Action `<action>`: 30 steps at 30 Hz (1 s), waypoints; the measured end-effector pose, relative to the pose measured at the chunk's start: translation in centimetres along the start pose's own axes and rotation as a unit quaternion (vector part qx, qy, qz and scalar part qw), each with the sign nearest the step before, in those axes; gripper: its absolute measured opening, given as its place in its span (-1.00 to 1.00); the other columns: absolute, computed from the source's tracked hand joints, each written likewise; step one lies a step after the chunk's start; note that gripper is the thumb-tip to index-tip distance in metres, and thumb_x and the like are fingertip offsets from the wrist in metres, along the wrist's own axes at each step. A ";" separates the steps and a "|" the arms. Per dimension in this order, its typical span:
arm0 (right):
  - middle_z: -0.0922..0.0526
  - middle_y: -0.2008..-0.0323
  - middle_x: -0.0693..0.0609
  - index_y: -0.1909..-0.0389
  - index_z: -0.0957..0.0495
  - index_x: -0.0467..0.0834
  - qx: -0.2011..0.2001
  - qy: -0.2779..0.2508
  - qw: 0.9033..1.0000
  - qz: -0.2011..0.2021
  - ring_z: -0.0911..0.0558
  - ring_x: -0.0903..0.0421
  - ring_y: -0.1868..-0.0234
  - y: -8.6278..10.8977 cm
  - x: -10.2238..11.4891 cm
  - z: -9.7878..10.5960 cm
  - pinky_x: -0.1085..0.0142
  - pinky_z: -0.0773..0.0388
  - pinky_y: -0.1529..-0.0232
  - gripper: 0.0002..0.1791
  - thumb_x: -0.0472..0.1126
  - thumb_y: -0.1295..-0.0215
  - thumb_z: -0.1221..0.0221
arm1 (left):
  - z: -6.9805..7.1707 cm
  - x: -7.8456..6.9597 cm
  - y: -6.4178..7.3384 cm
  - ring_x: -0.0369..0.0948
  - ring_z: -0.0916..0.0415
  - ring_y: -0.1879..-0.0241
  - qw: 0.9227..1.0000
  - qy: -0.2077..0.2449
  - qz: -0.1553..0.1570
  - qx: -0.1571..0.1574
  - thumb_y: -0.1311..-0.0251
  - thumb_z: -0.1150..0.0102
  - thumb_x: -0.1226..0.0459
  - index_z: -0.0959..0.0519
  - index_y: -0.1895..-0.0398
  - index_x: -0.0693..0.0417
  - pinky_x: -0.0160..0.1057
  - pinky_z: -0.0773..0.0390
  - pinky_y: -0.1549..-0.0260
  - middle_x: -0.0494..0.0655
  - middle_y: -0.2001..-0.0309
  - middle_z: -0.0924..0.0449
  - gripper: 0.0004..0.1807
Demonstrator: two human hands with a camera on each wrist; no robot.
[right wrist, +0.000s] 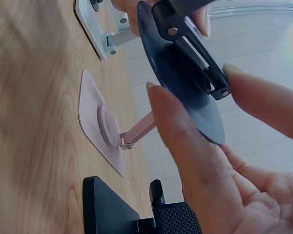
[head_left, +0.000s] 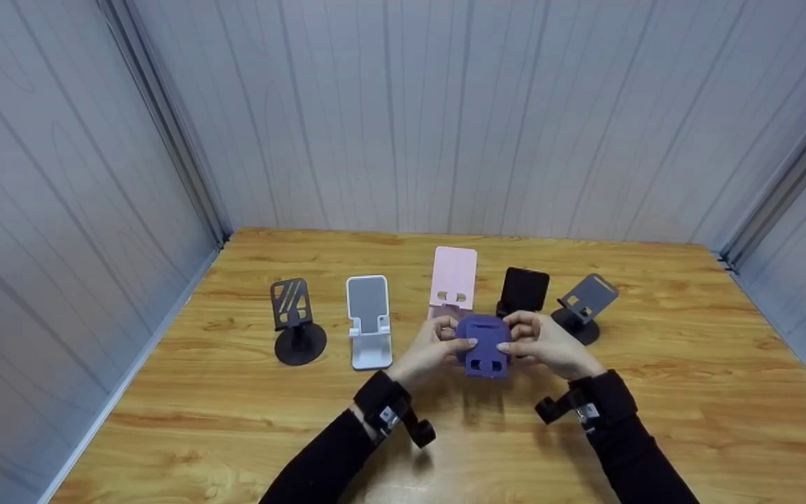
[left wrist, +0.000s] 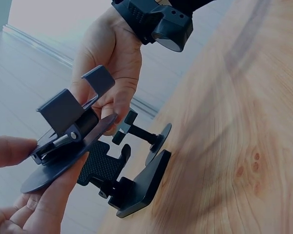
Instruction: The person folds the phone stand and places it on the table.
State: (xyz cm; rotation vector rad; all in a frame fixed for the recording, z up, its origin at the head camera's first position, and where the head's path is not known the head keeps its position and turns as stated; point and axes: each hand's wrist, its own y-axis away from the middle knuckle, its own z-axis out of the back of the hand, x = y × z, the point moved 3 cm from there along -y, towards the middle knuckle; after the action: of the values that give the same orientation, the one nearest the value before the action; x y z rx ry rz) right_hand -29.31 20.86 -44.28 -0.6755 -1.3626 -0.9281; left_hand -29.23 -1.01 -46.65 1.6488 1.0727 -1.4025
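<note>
A purple folding phone stand (head_left: 485, 343) is held above the table between both hands, folded nearly flat. My left hand (head_left: 438, 348) pinches its left edge, thumb on the near face. On the opposite edge my right hand (head_left: 546, 343) grips it the same way. In the left wrist view the stand's round base (left wrist: 53, 173) and hinged arm show from the side, with hooked lips sticking up. The right wrist view has the base (right wrist: 185, 97) between thumb and fingers. Just behind the hands stands a pink phone stand (head_left: 453, 276), its lower part partly hidden by the left hand.
A dark round-based phone stand (head_left: 298, 343) and a white one (head_left: 369, 322) stand to the left. To the right are a black phone stand (head_left: 524, 289) and a grey one (head_left: 588, 297). A panelled wall (head_left: 445, 119) rises behind the wooden table (head_left: 200, 420).
</note>
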 end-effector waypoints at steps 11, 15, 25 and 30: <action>-0.64 0.32 0.06 -0.06 -0.46 -0.32 0.019 -0.014 0.999 0.029 -0.72 0.22 0.27 0.0 0.0 0.1 0.36 -0.78 0.18 -0.67 -0.52 -0.35 -0.31 | -0.1 -0.3 0.0 -0.29 -0.70 0.41 0.999 -0.033 0.012 -0.008 -0.40 -0.23 0.49 -0.50 0.21 0.21 -0.19 -0.82 0.20 0.04 0.28 -0.74 -0.90; -0.64 0.32 0.07 -0.06 -0.46 -0.32 0.018 -0.006 0.999 0.031 -0.71 0.23 0.28 0.1 0.1 0.1 0.38 -0.77 0.21 -0.66 -0.50 -0.35 -0.31 | -0.1 -0.3 -0.1 -0.31 -0.69 0.43 1.000 -0.023 0.013 -0.009 -0.40 -0.22 0.49 -0.51 0.23 0.19 -0.20 -0.82 0.21 -0.06 0.34 -0.71 -0.90; -0.64 0.28 0.04 -0.15 -0.44 -0.36 0.014 0.004 1.000 0.010 -0.74 0.21 0.26 0.1 0.2 0.2 0.28 -0.80 0.17 -0.65 -0.44 -0.43 -0.28 | 0.0 -0.2 -0.1 -0.29 -0.70 0.38 1.000 -0.002 0.019 -0.001 -0.39 -0.22 0.49 -0.46 0.23 0.12 -0.19 -0.81 0.15 -0.05 0.32 -0.68 -0.84; -0.63 0.29 0.05 -0.16 -0.44 -0.35 0.013 0.003 1.000 0.007 -0.73 0.23 0.28 0.2 0.1 0.2 0.31 -0.79 0.18 -0.64 -0.42 -0.43 -0.28 | 0.2 0.0 -0.1 -0.28 -0.71 0.35 1.000 -0.007 0.011 0.004 -0.39 -0.22 0.49 -0.47 0.23 0.13 -0.21 -0.80 0.14 -0.02 0.30 -0.72 -0.86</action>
State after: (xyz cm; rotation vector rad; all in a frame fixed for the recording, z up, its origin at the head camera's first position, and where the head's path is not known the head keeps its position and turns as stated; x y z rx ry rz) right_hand -29.26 21.09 -44.14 -0.6611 -1.3615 -0.8988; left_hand -29.43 -1.10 -46.63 1.6502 1.0398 -1.4045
